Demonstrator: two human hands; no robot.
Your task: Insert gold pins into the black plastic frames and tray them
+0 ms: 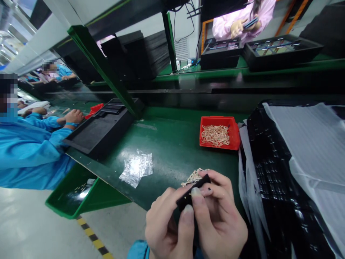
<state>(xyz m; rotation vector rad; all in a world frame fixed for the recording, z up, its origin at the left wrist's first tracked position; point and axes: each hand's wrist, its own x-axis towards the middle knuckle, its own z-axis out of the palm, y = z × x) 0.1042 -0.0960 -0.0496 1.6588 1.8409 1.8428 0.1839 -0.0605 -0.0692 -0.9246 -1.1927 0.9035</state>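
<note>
My left hand [165,226] and my right hand [219,219] both pinch a small black rectangular part [192,193] close to the lower middle of the view. Its far end tilts up to the right, and my right thumb presses on its near face. Tiny gold-coloured spots show on the part. Just beyond it, a small heap of tan slivers [193,176] lies on the green bench top [169,154], nearly touching my right fingers. A red plastic bin [219,132] holding more of these tan pieces stands farther ahead.
A crumpled clear plastic bag [136,168] lies left of my hands. Stacked black trays under a white sheet [293,151] fill the right. A black tray [98,129] rests at the bench's left, beside a co-worker's blue sleeve [32,154]. Another person in pink [237,25] works across the bench.
</note>
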